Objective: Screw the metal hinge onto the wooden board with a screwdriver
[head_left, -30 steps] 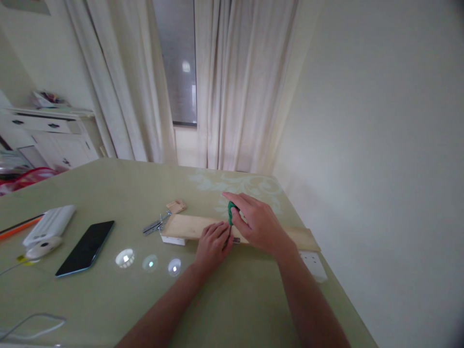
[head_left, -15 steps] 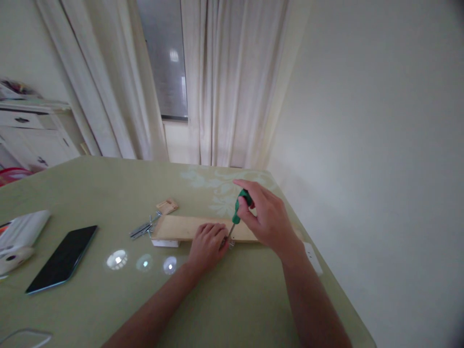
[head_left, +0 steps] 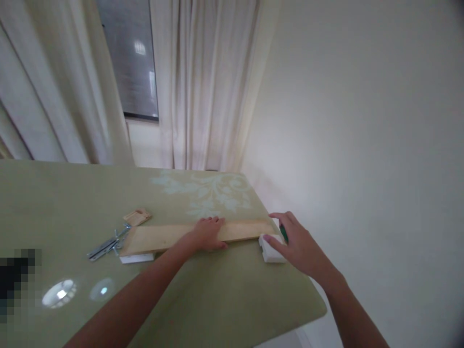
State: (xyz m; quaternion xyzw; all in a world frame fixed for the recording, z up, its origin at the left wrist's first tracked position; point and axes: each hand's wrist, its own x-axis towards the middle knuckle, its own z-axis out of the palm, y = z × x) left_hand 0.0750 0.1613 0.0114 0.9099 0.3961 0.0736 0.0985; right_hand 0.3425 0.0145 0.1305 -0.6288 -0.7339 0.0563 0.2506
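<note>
A long, pale wooden board (head_left: 155, 237) lies raised across the table. My left hand (head_left: 207, 234) grips it near the middle, fingers over the top and thumb at the near edge. My right hand (head_left: 299, 244) is at the board's right end. The green handle of a screwdriver (head_left: 283, 234) shows inside that hand; its shaft is hidden. My right thumb touches a white block (head_left: 271, 250) beside or under the board's right end; which one, I cannot tell. Another white block (head_left: 137, 258) sits under the left end.
Metal hardware (head_left: 107, 247) with screws lies off the board's left end. Behind it is a small wooden piece (head_left: 137, 216). The green table (head_left: 232, 295) has its right edge near my right hand, with a wall (head_left: 355, 145) beyond. A blurred dark patch covers the far left.
My right hand has moved right with the screwdriver, from the board's middle to its right end and the white block. My left hand stays on the board. The view has turned right.
</note>
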